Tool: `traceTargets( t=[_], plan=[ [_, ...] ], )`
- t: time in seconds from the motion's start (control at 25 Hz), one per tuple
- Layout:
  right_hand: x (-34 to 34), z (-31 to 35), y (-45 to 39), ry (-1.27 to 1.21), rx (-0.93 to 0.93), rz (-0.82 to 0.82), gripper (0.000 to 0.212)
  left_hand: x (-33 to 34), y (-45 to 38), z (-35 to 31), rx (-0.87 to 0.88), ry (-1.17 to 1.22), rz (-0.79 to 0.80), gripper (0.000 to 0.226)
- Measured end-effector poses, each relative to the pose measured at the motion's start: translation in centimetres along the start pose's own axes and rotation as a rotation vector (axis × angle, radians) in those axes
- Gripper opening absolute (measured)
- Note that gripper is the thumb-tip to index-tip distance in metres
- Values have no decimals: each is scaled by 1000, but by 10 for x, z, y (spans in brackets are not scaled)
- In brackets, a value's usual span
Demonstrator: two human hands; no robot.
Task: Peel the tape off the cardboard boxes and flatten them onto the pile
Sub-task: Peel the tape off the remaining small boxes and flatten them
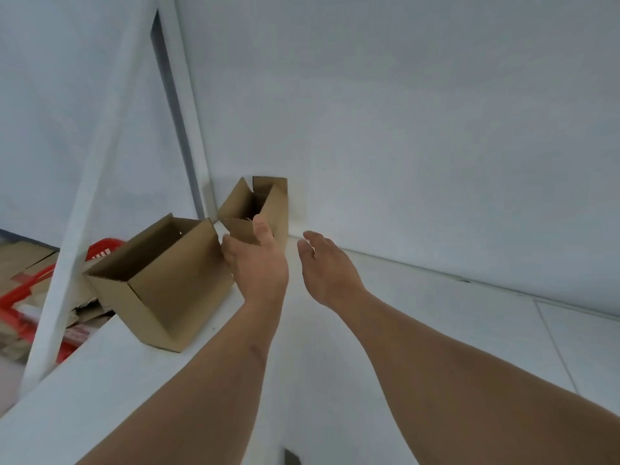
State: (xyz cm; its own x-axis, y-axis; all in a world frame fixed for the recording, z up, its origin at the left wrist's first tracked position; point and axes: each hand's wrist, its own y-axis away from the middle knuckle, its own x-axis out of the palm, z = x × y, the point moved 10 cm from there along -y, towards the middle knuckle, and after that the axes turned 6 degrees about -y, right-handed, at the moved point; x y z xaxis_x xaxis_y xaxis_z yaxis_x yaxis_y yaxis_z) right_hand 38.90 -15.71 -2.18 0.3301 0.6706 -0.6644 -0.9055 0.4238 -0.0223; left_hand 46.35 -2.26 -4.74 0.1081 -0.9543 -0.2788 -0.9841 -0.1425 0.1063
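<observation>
Against the white wall, at the far corner of the desk [419, 330], stands the small cardboard box [268, 203] with its top flaps sticking up. The left hand [258, 260] has reached it, thumb over the near flap and fingers curled beneath, so that grip is closed on the flap's edge. The right hand [327, 266] hangs just beside the box with fingers loose and straight, holding nothing.

A second, larger open box [161, 283] sits nearer, tilted at the desk's left edge, just beside the left hand. Below that edge, flattened cardboard [20, 260] lies with a red basket [20, 303].

Both boxes look empty and thin-walled, so I would judge them light, easy to lift one-handed, and quick to buckle if squeezed mid-panel. Flaps bend readily; the folded corners and edges are stiffer and offer the surer hold. I cannot make out any tape from here, so where to start peeling is unclear.
</observation>
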Motion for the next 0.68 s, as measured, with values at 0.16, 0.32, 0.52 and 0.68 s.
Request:
traceTargets(
  t=[0.16, 0.32, 0.52, 0.68],
  plan=[
    [35, 6, -34, -376, 77, 90, 59, 6, -25, 21, -95, 161, 30, 80],
    [41, 8, -32, -558, 121, 100, 54, 14, -23, 33, -217, 292, 120, 66],
    [-17, -36, 30, -521, 224, -119, 43, 13, 42, 26, -86, 120, 245, 30],
    [-66, -85, 123, -645, 386, -230, 51, 36, 120, 31, -65, 114, 497, 53]
  ],
)
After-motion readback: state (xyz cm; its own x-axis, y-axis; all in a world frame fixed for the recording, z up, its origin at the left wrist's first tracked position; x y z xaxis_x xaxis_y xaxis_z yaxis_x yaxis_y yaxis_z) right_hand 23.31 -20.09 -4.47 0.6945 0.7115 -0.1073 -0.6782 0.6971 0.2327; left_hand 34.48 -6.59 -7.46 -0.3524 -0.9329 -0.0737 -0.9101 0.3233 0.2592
